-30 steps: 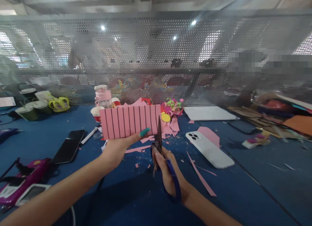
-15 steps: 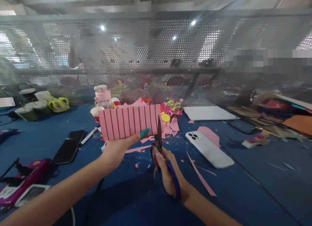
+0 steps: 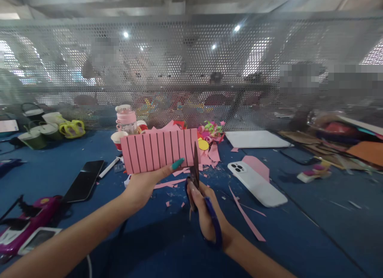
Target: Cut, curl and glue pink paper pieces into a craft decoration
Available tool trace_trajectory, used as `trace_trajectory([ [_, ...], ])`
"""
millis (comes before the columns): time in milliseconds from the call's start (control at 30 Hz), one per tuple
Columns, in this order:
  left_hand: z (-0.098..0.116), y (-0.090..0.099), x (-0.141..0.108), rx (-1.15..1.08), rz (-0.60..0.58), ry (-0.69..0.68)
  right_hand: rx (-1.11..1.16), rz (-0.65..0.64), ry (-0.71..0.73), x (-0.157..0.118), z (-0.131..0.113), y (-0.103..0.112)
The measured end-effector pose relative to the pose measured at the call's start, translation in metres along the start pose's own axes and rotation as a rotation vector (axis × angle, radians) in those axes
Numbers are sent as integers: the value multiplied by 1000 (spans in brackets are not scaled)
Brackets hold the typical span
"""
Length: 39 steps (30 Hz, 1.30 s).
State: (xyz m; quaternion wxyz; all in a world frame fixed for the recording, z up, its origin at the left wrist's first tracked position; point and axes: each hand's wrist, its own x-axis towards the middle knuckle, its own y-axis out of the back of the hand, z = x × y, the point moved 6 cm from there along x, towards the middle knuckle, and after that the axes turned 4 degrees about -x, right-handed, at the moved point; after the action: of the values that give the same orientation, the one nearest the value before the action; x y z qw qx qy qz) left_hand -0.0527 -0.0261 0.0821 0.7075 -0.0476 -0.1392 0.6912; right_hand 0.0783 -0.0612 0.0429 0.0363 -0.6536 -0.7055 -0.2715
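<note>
My left hand grips the lower edge of a pink paper piece, its green-nailed thumb lying on the front. Dark, roughly upright lines run across the paper, which is held up above the table. In my right hand is a pair of scissors with dark blue handles. Their blades point upward at the paper's right end, close to the last drawn line. Whether the blades are biting into the paper I cannot tell. My left fingers behind the sheet are hidden.
Pink scraps and a strip litter the blue table. A white phone lies right, a black phone left. Behind the paper stand a pink-lidded bottle and a paper cup. A perforated metal screen closes the back.
Almost nothing differs. The paper and both hands stay in nearly the same place, with the scissors at the paper's right end in both frames.
</note>
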Motion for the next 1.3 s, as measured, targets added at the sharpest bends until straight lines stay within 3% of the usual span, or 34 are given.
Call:
trace_trajectory([
  [733, 2, -7, -3, -47, -47, 29, 98, -6, -60, 1, -1, 1],
  [1300, -1, -7, -4, -64, -51, 47, 26, 27, -1, 0, -4, 3],
])
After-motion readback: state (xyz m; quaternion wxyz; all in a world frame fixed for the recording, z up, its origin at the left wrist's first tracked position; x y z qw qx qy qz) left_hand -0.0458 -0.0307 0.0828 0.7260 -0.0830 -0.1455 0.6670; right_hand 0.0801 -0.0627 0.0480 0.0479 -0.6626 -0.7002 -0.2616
